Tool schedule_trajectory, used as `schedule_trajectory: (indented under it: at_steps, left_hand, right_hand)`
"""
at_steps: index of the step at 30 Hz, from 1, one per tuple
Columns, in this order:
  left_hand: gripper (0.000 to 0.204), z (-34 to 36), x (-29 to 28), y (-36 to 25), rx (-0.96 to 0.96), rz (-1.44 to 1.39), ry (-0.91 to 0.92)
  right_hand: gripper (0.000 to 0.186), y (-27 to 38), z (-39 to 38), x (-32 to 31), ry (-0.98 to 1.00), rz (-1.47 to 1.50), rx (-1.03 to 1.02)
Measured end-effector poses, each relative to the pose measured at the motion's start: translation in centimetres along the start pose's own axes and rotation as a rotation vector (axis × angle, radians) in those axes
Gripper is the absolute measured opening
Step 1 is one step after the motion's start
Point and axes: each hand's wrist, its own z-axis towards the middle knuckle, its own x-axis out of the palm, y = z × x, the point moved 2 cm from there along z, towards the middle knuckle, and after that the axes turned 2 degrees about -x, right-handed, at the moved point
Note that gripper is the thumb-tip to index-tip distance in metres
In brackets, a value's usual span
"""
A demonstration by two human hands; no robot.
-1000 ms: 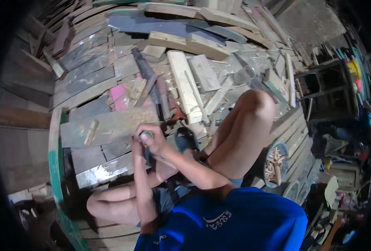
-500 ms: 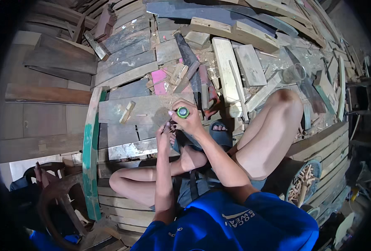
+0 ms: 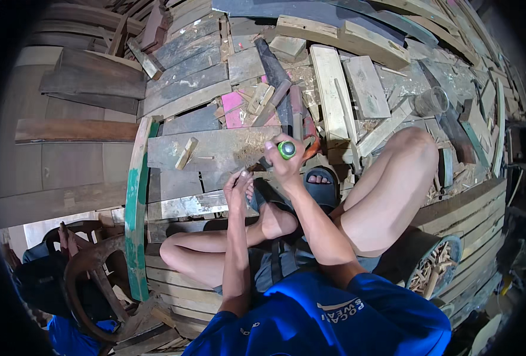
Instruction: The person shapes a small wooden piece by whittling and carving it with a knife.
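Note:
My right hand (image 3: 282, 168) is wrapped round a tool with a green handle (image 3: 287, 149). Its handle is seen end-on, with a dark round cap, and the working end is hidden under the hand. To the left and a little nearer, my left hand (image 3: 237, 187) has its fingers pinched together at a small dark thing whose kind I cannot make out. Both hands are over the near edge of a grey board (image 3: 215, 146) strewn with sawdust. A small wooden block (image 3: 186, 153) and a thin stick (image 3: 203, 157) lie on that board.
A green-painted beam (image 3: 136, 225) runs along my left. Wood offcuts (image 3: 367, 88), a red-orange curved thing (image 3: 312, 139) and a clear cup (image 3: 431, 102) lie ahead. A bucket of wooden pegs (image 3: 434, 267) stands at my right. A person's blue garment (image 3: 67, 338) shows at lower left.
My right hand has moved right with the green-handled tool, away from my left hand. My left hand has drawn slightly nearer to me. The whole view has shifted a little.

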Motion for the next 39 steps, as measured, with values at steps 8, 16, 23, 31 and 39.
schedule_trajectory:
  at_steps: [8, 16, 23, 31, 39]
  left_hand:
    - [0.008, -0.5, 0.8, -0.8, -0.075, 0.002, 0.038]
    - [0.011, -1.1, 1.7, -0.9, -0.005, -0.102, -0.062]
    - [0.015, -0.3, 0.5, 0.7, 0.006, -0.122, -0.085]
    - [0.010, -0.4, 0.8, 0.7, 0.061, -0.169, -0.112]
    - [0.009, -1.8, 1.2, -0.3, -0.003, 0.030, -0.106]
  right_hand:
    - [0.014, 0.5, -1.5, 2.2, 0.107, -0.075, -0.172]
    - [0.010, 2.1, -1.2, 4.3, 0.179, 0.031, -0.212]
    - [0.010, -0.5, -1.6, 4.4, 0.234, -0.186, -0.235]
    - [0.022, -0.3, -1.2, 4.8, 0.289, -0.279, -0.319]
    - [0.010, 0.4, -1.6, 4.9, 0.230, -0.236, -0.303]
